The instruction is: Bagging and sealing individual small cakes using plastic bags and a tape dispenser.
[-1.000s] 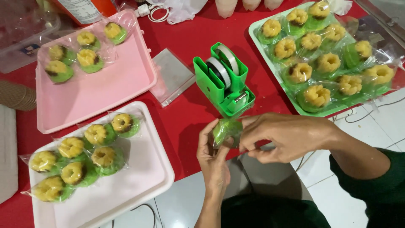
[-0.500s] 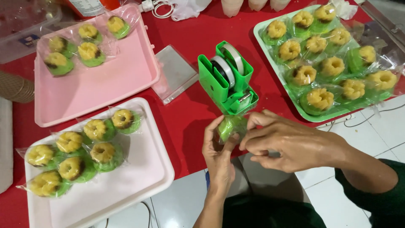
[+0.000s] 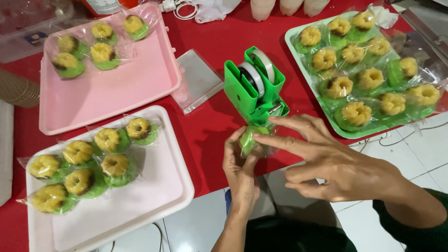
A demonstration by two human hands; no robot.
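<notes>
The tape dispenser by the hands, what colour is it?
Bright green; the tape dispenser shows clearly in the head view, on the red table.
</notes>
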